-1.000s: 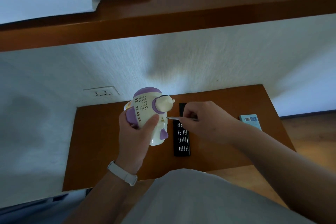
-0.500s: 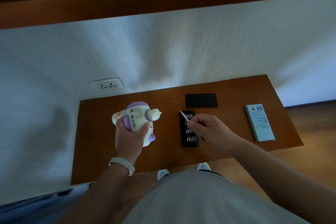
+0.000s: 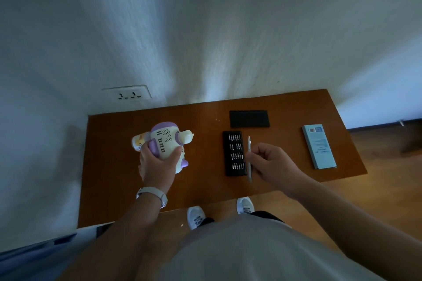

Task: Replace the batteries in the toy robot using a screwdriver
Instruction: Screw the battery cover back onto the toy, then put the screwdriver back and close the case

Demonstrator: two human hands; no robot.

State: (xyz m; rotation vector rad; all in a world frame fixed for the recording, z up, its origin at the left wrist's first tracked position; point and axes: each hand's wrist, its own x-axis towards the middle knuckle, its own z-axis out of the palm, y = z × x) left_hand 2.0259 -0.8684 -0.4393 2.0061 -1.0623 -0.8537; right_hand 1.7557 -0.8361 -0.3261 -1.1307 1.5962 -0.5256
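Pulled the right hand (image 3: 272, 163) off the toy robot (image 3: 167, 143) and down beside the bit case (image 3: 235, 153), screwdriver (image 3: 249, 148) at its curled fingertips; pinched or released, cannot tell. Gripping the toy robot in the left hand (image 3: 157, 166), well left of the right. Probably done unscrewing; next, needs freed fingers to lift the battery cover.

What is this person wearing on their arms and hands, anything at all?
Very little. The left hand and right hand are bare, with no gloves, and no sleeves show on either forearm. A white wristband, perhaps a watch, circles the left wrist.
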